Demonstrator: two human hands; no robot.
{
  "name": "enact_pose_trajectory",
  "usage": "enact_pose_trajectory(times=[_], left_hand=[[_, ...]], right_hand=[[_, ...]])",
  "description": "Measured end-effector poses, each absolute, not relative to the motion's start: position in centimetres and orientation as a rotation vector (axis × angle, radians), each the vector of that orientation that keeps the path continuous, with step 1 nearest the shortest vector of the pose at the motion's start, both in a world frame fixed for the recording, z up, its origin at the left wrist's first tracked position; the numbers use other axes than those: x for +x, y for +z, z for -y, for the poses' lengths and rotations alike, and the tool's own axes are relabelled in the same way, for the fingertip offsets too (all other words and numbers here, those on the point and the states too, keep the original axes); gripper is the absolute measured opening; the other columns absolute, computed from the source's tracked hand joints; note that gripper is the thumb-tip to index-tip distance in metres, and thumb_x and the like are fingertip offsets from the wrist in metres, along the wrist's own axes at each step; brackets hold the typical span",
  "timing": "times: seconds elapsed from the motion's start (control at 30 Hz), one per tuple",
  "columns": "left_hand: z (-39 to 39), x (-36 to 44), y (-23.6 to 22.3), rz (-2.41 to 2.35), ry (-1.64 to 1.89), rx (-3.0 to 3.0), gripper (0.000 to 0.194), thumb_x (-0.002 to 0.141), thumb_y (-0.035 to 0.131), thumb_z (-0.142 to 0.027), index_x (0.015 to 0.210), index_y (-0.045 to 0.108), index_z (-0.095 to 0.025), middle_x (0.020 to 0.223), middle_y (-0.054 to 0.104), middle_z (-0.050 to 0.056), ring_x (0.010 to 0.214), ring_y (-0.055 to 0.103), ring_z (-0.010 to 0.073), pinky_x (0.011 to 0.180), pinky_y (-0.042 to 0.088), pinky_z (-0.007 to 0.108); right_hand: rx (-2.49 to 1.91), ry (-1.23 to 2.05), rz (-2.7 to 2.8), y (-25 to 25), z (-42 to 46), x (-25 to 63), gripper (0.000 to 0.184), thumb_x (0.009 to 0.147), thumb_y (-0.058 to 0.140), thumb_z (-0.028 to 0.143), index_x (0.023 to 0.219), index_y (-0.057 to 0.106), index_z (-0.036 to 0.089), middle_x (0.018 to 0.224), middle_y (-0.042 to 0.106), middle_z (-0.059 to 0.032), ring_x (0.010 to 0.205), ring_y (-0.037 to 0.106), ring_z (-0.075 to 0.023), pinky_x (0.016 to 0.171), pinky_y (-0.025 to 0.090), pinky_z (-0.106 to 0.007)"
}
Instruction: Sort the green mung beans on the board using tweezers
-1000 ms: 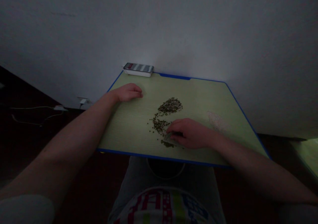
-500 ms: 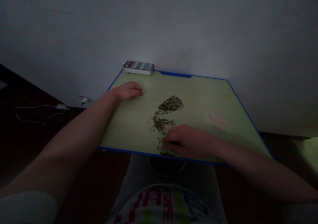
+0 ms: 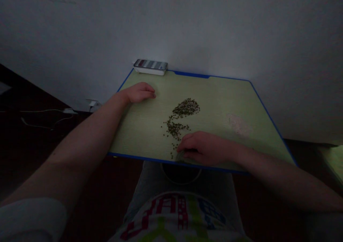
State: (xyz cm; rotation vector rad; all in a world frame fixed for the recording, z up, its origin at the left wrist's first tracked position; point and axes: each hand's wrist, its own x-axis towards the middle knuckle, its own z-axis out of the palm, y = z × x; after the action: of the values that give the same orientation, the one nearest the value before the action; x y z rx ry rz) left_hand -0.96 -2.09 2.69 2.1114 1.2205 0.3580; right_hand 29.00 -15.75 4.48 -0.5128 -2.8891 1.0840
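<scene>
My right hand is at the near edge of the pale green tabletop, its fingers curled down towards the thumb. Small dark beans or seeds trail up to its fingertips. A dim, blurred patch shows under the fingers, and whatever they pinch is hidden. Further back lies a denser pile of the same dark grains, with some paler bits among them. My left hand rests on the left side of the tabletop, loosely closed, with nothing visible in it and apart from the grains.
A pinkish-white patch of small grains lies at right. A phone sits on a white box at the back left, against the wall. A dark round container is below the near edge, between my legs. Cables run at left.
The view has tilted slightly, so the tabletop sits a little higher. Both hands keep nearly the same places on the table; the piles look much the same.
</scene>
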Motion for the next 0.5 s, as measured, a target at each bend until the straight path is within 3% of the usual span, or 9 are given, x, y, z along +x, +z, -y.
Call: enact_pose_trajectory(times=[0.5], left_hand=[[2.10,-1.07,2.61,-1.204,0.341,2.138,0.033,0.074,0.052,-0.034,0.049,0.039,-0.018,0.044,0.029,-0.005,0.044,0.029,0.0069,0.047,0.020,0.025]], right_hand=[[-0.615,1.000,2.987,5.02,15.63,29.60,0.023,0.086,0.053,0.015,0.101,0.070,0.016,0.093,0.072,-0.0071,0.084,0.064,-0.0192,0.076,0.046,-0.030]])
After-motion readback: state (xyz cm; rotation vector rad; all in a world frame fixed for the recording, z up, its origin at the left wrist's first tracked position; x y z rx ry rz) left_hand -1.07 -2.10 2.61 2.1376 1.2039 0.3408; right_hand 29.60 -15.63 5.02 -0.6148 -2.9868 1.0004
